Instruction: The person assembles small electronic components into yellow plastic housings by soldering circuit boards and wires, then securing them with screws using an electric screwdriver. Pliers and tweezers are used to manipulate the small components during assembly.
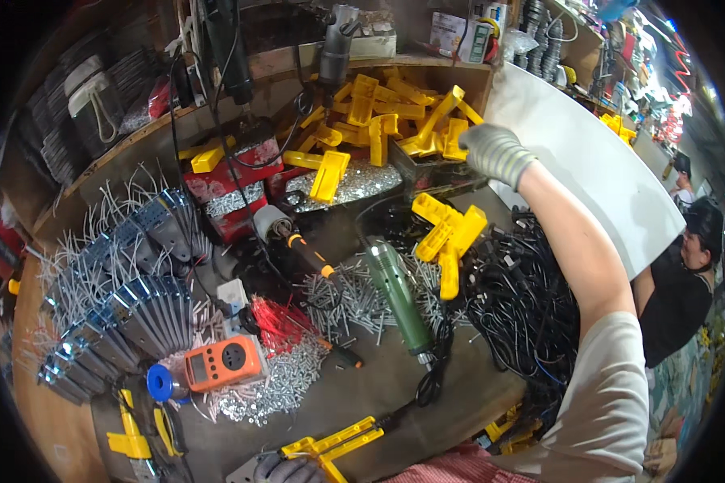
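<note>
My right hand [498, 154], in a striped grey glove, reaches to the far bin. Its bunched fingers are at a yellow plastic handle shell [456, 138] on the right of the heap. Low at the front edge, my gloved left hand [292, 470] lies closed over another yellow plastic handle shell [342, 441], partly cut off by the frame. A black cord runs from that shell's far end, and a grey metal plate [244, 468] shows beside the hand. More yellow shells [451, 233] lie stacked on the bench between my hands.
A green electric screwdriver [398, 298] lies among loose screws. Black cords [524, 306] pile up at right, beside a white panel [576, 161]. Grey metal plates with white wires [149, 314] stand at left, near an orange meter [224, 364]. Another person [685, 282] is at far right.
</note>
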